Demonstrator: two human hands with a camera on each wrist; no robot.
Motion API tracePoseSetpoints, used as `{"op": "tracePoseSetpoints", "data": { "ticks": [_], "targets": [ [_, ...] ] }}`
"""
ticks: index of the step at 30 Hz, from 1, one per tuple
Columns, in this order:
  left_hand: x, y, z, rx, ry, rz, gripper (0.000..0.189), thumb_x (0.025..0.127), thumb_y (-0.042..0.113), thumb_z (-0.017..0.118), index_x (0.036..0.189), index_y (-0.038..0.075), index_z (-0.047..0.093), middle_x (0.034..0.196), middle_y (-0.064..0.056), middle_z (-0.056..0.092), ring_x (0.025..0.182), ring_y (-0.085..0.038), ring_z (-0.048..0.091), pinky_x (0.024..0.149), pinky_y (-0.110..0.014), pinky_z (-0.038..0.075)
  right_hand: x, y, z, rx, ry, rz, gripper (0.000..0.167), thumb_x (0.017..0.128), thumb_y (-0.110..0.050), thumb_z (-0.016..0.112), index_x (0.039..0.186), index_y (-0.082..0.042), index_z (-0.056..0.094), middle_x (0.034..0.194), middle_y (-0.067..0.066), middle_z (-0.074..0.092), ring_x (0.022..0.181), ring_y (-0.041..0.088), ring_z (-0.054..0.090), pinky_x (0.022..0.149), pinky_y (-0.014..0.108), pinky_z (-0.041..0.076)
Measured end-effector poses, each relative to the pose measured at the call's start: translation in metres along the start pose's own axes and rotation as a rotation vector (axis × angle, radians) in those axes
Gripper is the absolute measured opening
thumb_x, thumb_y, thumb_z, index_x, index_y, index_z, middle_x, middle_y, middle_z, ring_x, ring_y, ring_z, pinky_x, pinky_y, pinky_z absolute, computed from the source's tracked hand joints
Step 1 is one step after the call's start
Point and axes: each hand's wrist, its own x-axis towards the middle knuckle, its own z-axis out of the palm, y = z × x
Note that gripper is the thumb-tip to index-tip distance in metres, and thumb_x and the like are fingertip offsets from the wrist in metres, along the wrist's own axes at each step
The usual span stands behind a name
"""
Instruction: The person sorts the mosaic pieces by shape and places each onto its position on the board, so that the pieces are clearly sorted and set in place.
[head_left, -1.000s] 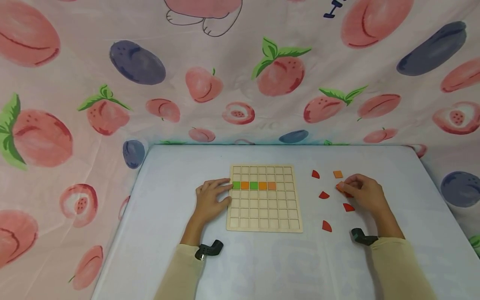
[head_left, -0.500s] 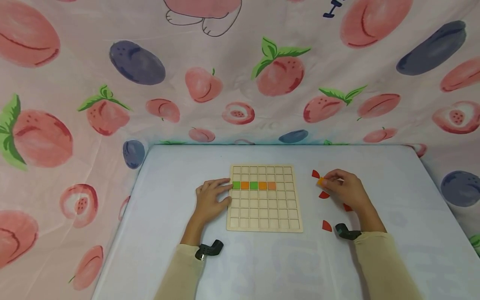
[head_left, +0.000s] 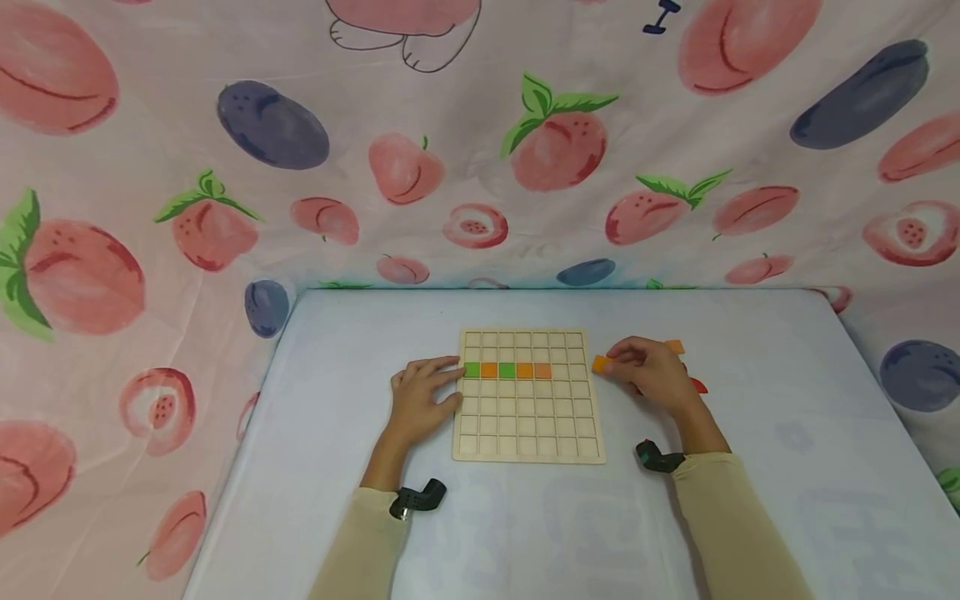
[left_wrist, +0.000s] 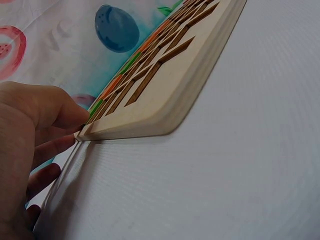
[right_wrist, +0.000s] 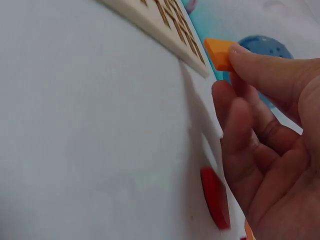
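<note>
A thin orange square tile point(head_left: 600, 364) is pinched between the thumb and fingers of my right hand point(head_left: 651, 373), just off the right edge of the wooden grid board point(head_left: 528, 457). In the right wrist view this tile point(right_wrist: 218, 54) is raised above the white table. My left hand point(head_left: 422, 404) touches the board's left edge with extended fingers and thumb. One row of the board holds green and orange square tiles side by side, starting with a green tile point(head_left: 472, 370) at the left and ending with a paler orange tile point(head_left: 543, 371).
Behind my right hand lie another orange tile point(head_left: 675, 346) and a red quarter-round piece point(head_left: 699, 386). A red piece point(right_wrist: 215, 197) also shows below that hand in the right wrist view. Other red pieces are hidden by hand and wrist. A fruit-print cloth point(head_left: 480, 167) backs the table.
My right hand has picked up an orange tile from among the loose pieces at the right and carried it left to the board's edge. My left hand has stayed put.
</note>
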Motion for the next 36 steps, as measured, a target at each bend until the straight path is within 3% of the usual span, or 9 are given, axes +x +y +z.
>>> {"op": "tracePoseSetpoints", "data": {
  "ticks": [9, 15, 20, 36],
  "targets": [
    [0.0, 0.0, 0.001, -0.001, -0.008, -0.014, 0.04, 0.088, 0.023, 0.07, 0.127, 0.021, 0.074, 0.145, 0.005, 0.061, 0.13, -0.024, 0.049, 0.106, -0.056, 0.025, 0.007, -0.011, 0.021, -0.003, -0.042, -0.008, 0.026, 0.087, -0.033, 0.081, 0.103, -0.013, 0.074, 0.096, 0.008, 0.074, 0.078, 0.024, 0.063, 0.062, 0.03, 0.054],
    [0.0, 0.001, 0.001, 0.003, -0.01, -0.019, 0.04, 0.088, 0.023, 0.07, 0.127, 0.021, 0.074, 0.145, 0.005, 0.061, 0.131, -0.024, 0.048, 0.107, -0.056, 0.024, 0.009, -0.018, 0.034, -0.024, -0.05, -0.049, 0.023, 0.087, -0.029, 0.081, 0.102, -0.012, 0.076, 0.092, 0.007, 0.076, 0.075, 0.02, 0.063, 0.061, 0.029, 0.053],
    [0.0, 0.001, 0.0, 0.003, -0.01, -0.022, 0.04, 0.087, 0.023, 0.07, 0.127, 0.021, 0.074, 0.145, 0.005, 0.061, 0.13, -0.025, 0.049, 0.107, -0.056, 0.024, 0.011, -0.022, 0.041, -0.01, -0.062, -0.067, 0.023, 0.087, -0.026, 0.082, 0.102, -0.011, 0.077, 0.091, 0.005, 0.076, 0.08, 0.017, 0.065, 0.068, 0.027, 0.052],
    [0.0, 0.0, 0.001, 0.002, -0.008, -0.021, 0.04, 0.088, 0.024, 0.069, 0.127, 0.021, 0.074, 0.145, 0.005, 0.061, 0.131, -0.025, 0.048, 0.107, -0.056, 0.025, 0.025, -0.016, 0.048, 0.046, -0.075, 0.049, 0.029, 0.085, -0.031, 0.083, 0.106, -0.011, 0.077, 0.094, 0.005, 0.073, 0.083, 0.023, 0.058, 0.067, 0.031, 0.05]
  ]
}}
